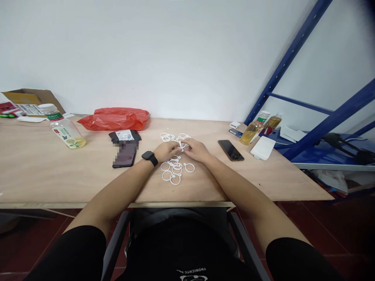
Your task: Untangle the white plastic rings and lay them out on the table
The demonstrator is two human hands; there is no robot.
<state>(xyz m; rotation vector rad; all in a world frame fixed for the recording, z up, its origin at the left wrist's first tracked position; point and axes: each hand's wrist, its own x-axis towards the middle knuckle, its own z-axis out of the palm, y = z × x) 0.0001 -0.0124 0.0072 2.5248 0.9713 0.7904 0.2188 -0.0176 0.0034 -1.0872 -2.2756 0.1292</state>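
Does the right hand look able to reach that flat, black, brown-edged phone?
Probably yes: nothing visible stands between the right hand and the phone, though that hand is busy with thin white rings.

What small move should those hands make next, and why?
Perhaps the right hand should gently turn the white ring, with the left hand steadying it: both hands meet there and partly hide it, and other rings lie overlapping close by.

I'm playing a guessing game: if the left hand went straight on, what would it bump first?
Probably the white ring at the tip of the left hand, then the right hand, though depth is unclear.
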